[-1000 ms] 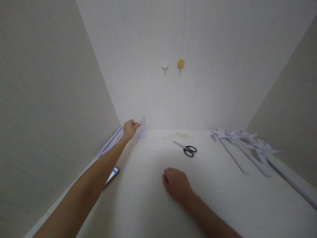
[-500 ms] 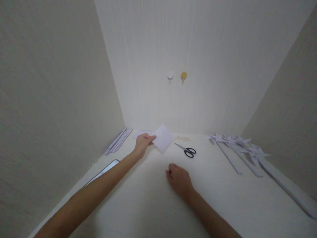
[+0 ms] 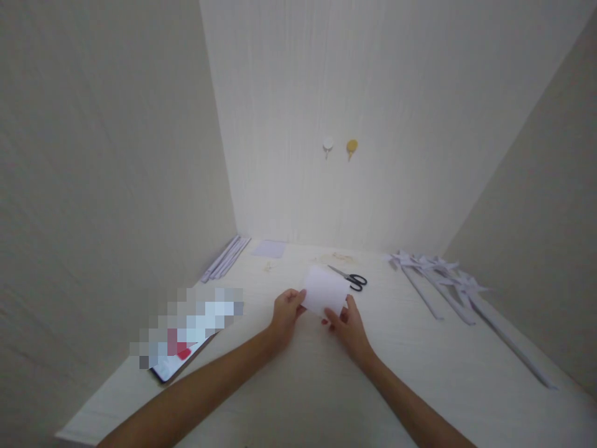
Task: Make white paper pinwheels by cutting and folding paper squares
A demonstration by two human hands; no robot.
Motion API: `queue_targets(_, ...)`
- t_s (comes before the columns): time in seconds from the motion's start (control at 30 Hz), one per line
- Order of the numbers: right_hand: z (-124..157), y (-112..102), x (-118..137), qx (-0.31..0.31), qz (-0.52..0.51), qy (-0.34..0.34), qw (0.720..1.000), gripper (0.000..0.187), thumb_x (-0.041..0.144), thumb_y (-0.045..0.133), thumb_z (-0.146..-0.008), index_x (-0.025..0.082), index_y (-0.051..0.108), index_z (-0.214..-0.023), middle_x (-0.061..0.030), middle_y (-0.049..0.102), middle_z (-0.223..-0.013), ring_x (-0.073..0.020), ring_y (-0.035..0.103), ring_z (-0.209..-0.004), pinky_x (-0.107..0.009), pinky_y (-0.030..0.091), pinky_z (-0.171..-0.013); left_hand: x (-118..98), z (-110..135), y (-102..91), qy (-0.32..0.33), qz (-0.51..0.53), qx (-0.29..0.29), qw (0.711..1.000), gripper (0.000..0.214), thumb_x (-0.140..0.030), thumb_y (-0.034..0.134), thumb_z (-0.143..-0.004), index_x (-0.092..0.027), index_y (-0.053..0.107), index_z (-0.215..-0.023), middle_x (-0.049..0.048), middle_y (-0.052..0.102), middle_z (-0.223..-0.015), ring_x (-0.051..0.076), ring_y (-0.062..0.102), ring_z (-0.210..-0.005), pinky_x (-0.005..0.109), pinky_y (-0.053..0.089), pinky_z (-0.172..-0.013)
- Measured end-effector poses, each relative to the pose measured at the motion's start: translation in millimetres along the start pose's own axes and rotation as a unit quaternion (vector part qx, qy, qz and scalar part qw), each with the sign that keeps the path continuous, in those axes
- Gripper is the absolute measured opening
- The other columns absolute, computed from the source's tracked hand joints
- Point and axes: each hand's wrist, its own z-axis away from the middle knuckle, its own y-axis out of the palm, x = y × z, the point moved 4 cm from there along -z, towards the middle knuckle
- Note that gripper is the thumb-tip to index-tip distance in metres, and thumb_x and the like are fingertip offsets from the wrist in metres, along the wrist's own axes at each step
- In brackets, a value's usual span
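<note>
A square sheet of white paper (image 3: 326,289) is held up over the table between both hands. My left hand (image 3: 285,317) pinches its left edge, thumb in front. At the lower right corner, my right hand (image 3: 349,328) grips the sheet with its thumb on the near face and other fingers behind. Just beyond the paper lie scissors (image 3: 353,280) with black handles, their blades pointing to the back left. The paper partly overlaps them in view.
Rolled paper sticks (image 3: 226,259) lie at the back left, beside a flat paper sheet (image 3: 270,249). A phone (image 3: 186,348), partly blurred out, rests at the left. Paper pinwheels (image 3: 433,267) on sticks lie at the right. Two hooks (image 3: 352,146) hang on the back wall (image 3: 298,186).
My left hand has brought the paper nearer and to the right. My right hand, which was empty on the table, has taken hold of it. More of the phone shows.
</note>
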Motion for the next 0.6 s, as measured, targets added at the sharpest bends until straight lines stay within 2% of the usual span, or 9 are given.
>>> queue_targets(0.1, -0.2, -7.0, -1.2, -0.049, -0.042, -0.009, 0.998, 0.046, 0.031, 0.059, -0.067, 0.023, 0.028, -0.101, -0.0016, 0.060, -0.081, -0.0155, 0.059, -0.067, -0.028, 0.048, -0.058, 0.4, 6.0, -0.1, 0.002, -0.089, 0.023, 0.996, 0.028, -0.033, 0.065, -0.056, -0.012, 0.046, -0.051, -0.0030, 0.049, -0.049, 0.007, 0.048, -0.050, 0.022, 0.044, -0.055)
queue_targets(0.2, -1.9, -11.9, -0.6, -0.039, -0.048, -0.003, 0.998, 0.055, 0.033, 0.058, -0.068, 0.025, 0.023, -0.111, -0.0007, 0.060, -0.078, -0.0147, 0.058, -0.063, -0.027, 0.048, -0.055, -1.7, 10.8, -1.2, -0.002, -0.145, 0.068, 0.987, 0.028, -0.036, 0.061, -0.060, -0.012, 0.047, -0.053, -0.0026, 0.049, -0.051, 0.008, 0.048, -0.051, 0.023, 0.044, -0.056)
queue_targets(0.27, -3.7, -14.4, 1.6, 0.014, -0.023, 0.006, 1.000, 0.047, 0.036, 0.056, -0.069, 0.023, 0.034, -0.109, -0.0012, 0.058, -0.077, -0.0131, 0.056, -0.058, -0.021, 0.044, -0.043, -4.7, 12.2, -3.2, -0.007, -0.156, 0.090, 0.984, 0.026, -0.036, 0.057, -0.064, -0.013, 0.047, -0.059, -0.0016, 0.051, -0.058, 0.009, 0.051, -0.055, 0.023, 0.045, -0.056)
queue_targets(0.33, -4.6, -15.5, 1.9, 0.110, 0.018, 0.038, 0.993, 0.039, 0.037, 0.055, -0.068, 0.020, 0.045, -0.102, 0.0014, 0.055, -0.067, -0.0092, 0.049, -0.046, -0.017, 0.035, -0.032, -8.1, 11.0, -7.5, -0.005, -0.164, 0.088, 0.983, 0.024, -0.033, 0.058, -0.063, -0.015, 0.046, -0.074, -0.0012, 0.054, -0.066, 0.010, 0.053, -0.059, 0.022, 0.043, -0.053)
queue_targets(0.4, -3.8, -16.5, 0.9, 0.210, 0.050, 0.069, 0.974, 0.037, 0.036, 0.058, -0.066, 0.018, 0.050, -0.097, 0.0035, 0.052, -0.060, -0.0055, 0.042, -0.038, -0.016, 0.032, -0.031, -9.7, 8.5, -10.5, 0.002, -0.191, 0.100, 0.977, 0.034, -0.027, 0.060, -0.061, -0.018, 0.041, -0.089, -0.0021, 0.055, -0.069, 0.010, 0.053, -0.057, 0.020, 0.041, -0.050)
queue_targets(0.43, -5.1, -20.6, 0.5, 0.202, 0.064, 0.078, 0.974, 0.037, 0.035, 0.059, -0.064, 0.018, 0.050, -0.096, 0.0046, 0.051, -0.059, -0.0039, 0.038, -0.035, -0.015, 0.028, -0.029, -9.7, 7.4, -11.0, 0.009, -0.212, 0.113, 0.971, 0.039, -0.023, 0.060, -0.060, -0.019, 0.038, -0.092, -0.0036, 0.054, -0.067, 0.008, 0.052, -0.054, 0.019, 0.039, -0.049)
queue_targets(0.5, -9.6, -31.0, -0.1, 0.127, 0.082, 0.085, 0.985, 0.042, 0.031, 0.065, -0.058, 0.020, 0.049, -0.095, 0.0071, 0.048, -0.057, -0.0029, 0.037, -0.034, -0.014, 0.027, -0.029, -8.9, 6.9, -10.7, 0.036, -0.263, 0.137, 0.954, 0.040, -0.016, 0.059, -0.059, -0.019, 0.038, -0.093, -0.0071, 0.048, -0.057, 0.006, 0.047, -0.049, 0.017, 0.035, -0.047)
queue_targets(0.6, -15.3, -42.0, 0.4, 0.013, 0.065, 0.066, 0.996, 0.049, 0.025, 0.071, -0.048, 0.019, 0.047, -0.090, 0.0076, 0.049, -0.055, -0.0071, 0.048, -0.042, -0.017, 0.037, -0.038, -7.1, 12.4, -7.8, 0.075, -0.335, 0.152, 0.927, 0.038, -0.013, 0.055, -0.059, -0.019, 0.040, -0.094, -0.0084, 0.044, -0.052, 0.006, 0.042, -0.046, 0.016, 0.032, -0.045)
